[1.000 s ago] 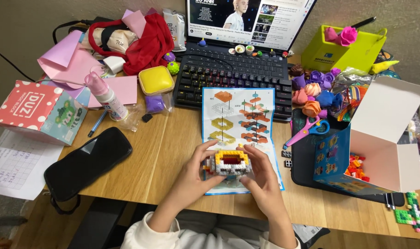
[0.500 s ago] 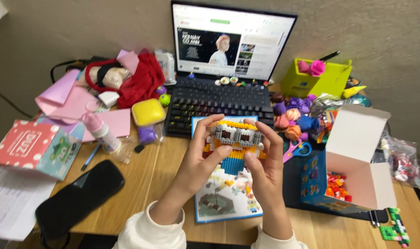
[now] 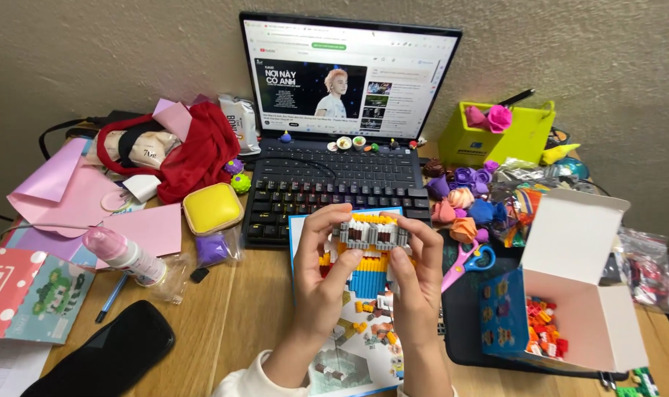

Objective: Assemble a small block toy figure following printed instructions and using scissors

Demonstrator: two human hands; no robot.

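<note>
small brick model point(image 3: 371, 234), white/brown/yellow blocks, held up off the desk point(image 3: 231, 323) between both hands, above the instruction sheet point(image 3: 349, 345). left hand point(image 3: 321, 276) grips its left end, thumb under, fingers over the top. right hand point(image 3: 415, 283) grips the right end the same way. keyboard point(image 3: 334, 192) and laptop point(image 3: 345, 77) just behind the model; open box point(image 3: 570, 294) of loose bricks to the right, scissors point(image 3: 467, 261) near the right hand.
</note>
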